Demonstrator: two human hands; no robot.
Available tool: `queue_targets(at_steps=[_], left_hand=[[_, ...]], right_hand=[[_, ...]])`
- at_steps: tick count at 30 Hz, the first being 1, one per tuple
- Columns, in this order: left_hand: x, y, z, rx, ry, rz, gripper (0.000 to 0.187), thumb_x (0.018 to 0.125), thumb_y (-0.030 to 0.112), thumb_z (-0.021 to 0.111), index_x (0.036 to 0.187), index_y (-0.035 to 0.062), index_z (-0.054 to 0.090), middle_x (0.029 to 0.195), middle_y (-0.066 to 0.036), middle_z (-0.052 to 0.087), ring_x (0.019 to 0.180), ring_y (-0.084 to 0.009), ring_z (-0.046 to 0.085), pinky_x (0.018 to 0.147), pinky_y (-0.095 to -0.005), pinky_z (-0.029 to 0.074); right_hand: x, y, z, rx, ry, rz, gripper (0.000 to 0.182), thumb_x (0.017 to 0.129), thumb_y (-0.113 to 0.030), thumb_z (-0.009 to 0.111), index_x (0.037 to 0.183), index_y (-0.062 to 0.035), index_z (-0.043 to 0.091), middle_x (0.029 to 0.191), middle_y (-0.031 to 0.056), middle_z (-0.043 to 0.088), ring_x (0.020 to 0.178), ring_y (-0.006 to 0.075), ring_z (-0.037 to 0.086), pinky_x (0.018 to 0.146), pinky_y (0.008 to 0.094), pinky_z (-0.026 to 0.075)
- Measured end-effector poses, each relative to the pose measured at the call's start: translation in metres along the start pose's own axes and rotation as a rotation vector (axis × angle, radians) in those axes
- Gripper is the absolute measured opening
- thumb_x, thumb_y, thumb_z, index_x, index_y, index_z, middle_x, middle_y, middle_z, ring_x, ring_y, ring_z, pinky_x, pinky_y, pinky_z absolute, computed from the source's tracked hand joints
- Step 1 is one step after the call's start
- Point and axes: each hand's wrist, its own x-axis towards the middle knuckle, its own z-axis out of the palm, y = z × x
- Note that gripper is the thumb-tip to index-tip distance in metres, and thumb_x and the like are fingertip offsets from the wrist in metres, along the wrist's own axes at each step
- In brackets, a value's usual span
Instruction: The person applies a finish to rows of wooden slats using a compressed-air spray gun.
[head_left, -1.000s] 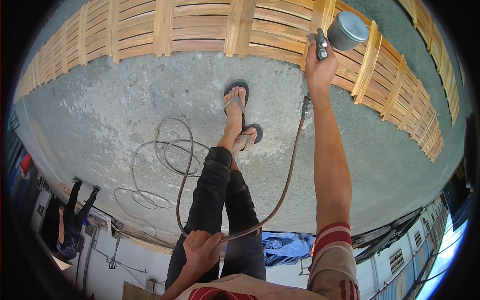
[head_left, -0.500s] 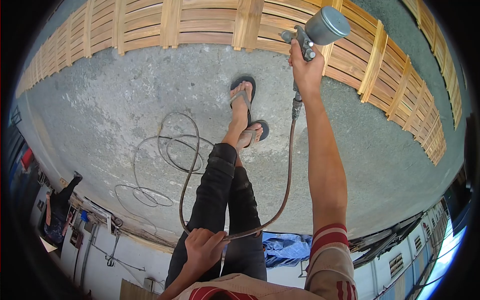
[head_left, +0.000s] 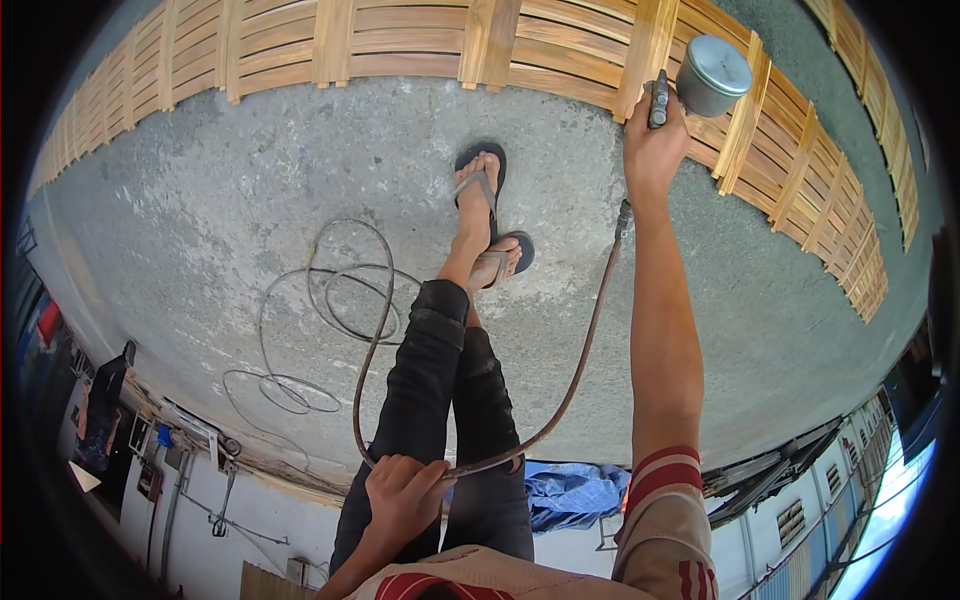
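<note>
My right hand grips a spray gun with a round grey metal cup on it. The gun is over the near edge of a long row of slatted wooden panels. From its lower end an air hose curves down to my left hand, whose fingers are wrapped round it in front of my thighs. Past that hand the hose runs up and lies in loose loops on the concrete floor. My right fingers partly hide the gun's handle and trigger.
My sandalled feet stand on the concrete floor near the panels. Another slatted row lies at the far right. A blue tarp is by the wall behind me. Another person is at the far left.
My right hand has moved right with the spray gun and turned it, so the cup now sits further right. The left hand keeps its hold on the hose. The other person has shifted slightly.
</note>
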Motion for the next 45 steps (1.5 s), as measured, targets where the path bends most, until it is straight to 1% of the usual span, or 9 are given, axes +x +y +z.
queue_targets(at_steps=[6,10,17,23,30,33,39,40,45], left_hand=[[-0.006,-0.007,0.002,0.004,0.007,0.020,0.021,0.086,0.021,0.087,0.101,0.0081,0.078,0.076,-0.003,0.059,0.065,-0.0245,0.056,0.061,-0.0400,0.041],[-0.008,-0.010,0.003,0.020,0.018,0.040,0.028,0.077,0.015,0.090,0.101,0.0109,0.077,0.075,-0.001,0.057,0.064,-0.0219,0.056,0.060,-0.0386,0.041],[-0.015,-0.015,0.007,0.022,0.038,0.072,0.031,0.076,0.017,0.092,0.103,0.0121,0.076,0.077,0.000,0.057,0.064,-0.0207,0.056,0.060,-0.0378,0.041],[-0.018,-0.016,0.012,0.014,0.043,0.088,0.033,0.075,0.016,0.092,0.103,0.0125,0.076,0.077,0.001,0.057,0.064,-0.0202,0.057,0.060,-0.0375,0.041],[-0.021,-0.017,0.016,0.029,0.043,0.082,0.034,0.074,0.016,0.092,0.104,0.0126,0.076,0.076,0.001,0.057,0.064,-0.0201,0.057,0.060,-0.0374,0.041],[-0.022,-0.017,0.018,0.025,0.036,0.083,0.035,0.074,0.015,0.093,0.104,0.0123,0.076,0.077,0.001,0.057,0.064,-0.0199,0.057,0.060,-0.0374,0.041],[-0.027,-0.018,0.023,0.000,0.034,0.104,0.036,0.072,0.014,0.093,0.104,0.0115,0.077,0.077,0.002,0.057,0.064,-0.0190,0.056,0.059,-0.0371,0.040],[-0.027,-0.017,0.023,-0.003,0.034,0.107,0.037,0.072,0.014,0.093,0.105,0.0114,0.077,0.077,0.002,0.057,0.065,-0.0188,0.056,0.059,-0.0370,0.040],[-0.032,-0.018,0.026,0.002,0.016,0.115,0.040,0.069,0.013,0.092,0.106,0.0112,0.078,0.077,0.002,0.057,0.065,-0.0187,0.056,0.060,-0.0369,0.040]], right_hand=[[-0.015,0.005,-0.003,0.010,-0.055,-0.026,0.033,0.102,-0.013,0.070,0.123,0.0125,0.072,0.084,0.0286,0.074,0.075,0.0411,0.076,0.069,0.0464,0.056],[-0.031,-0.019,0.011,0.212,-0.124,0.123,0.029,0.103,-0.017,0.072,0.114,0.0094,0.075,0.073,0.0101,0.069,0.062,0.0128,0.064,0.058,0.0352,0.052],[-0.043,-0.044,0.021,0.641,-0.306,0.357,0.027,0.102,-0.019,0.076,0.095,0.0061,0.072,0.073,0.0039,0.070,0.059,0.0092,0.063,0.054,0.0281,0.049],[-0.039,-0.025,0.013,0.284,-0.247,0.174,0.030,0.103,-0.017,0.072,0.111,0.0121,0.073,0.075,0.0110,0.071,0.062,0.0132,0.065,0.058,0.0349,0.052],[-0.043,0.018,0.006,0.052,0.050,-0.065,0.036,0.102,-0.010,0.069,0.126,0.0164,0.068,0.099,0.0349,0.075,0.093,0.0479,0.077,0.082,0.0492,0.058],[-0.048,0.018,0.001,-0.022,0.041,-0.042,0.037,0.101,-0.010,0.070,0.126,0.0171,0.068,0.098,0.0356,0.075,0.092,0.0481,0.077,0.082,0.0495,0.059],[-0.071,0.003,0.014,0.167,-0.096,0.106,0.034,0.099,-0.010,0.071,0.122,0.0155,0.070,0.086,0.0299,0.075,0.076,0.0366,0.077,0.073,0.0464,0.058],[-0.073,-0.001,0.019,0.234,-0.079,0.060,0.030,0.100,-0.014,0.073,0.115,0.0130,0.073,0.080,0.0205,0.075,0.069,0.0231,0.072,0.066,0.0406,0.057],[-0.085,-0.015,0.029,0.589,-0.315,0.378,0.026,0.102,-0.019,0.077,0.099,0.0064,0.072,0.075,0.0058,0.071,0.060,0.0107,0.064,0.055,0.0296,0.050]])
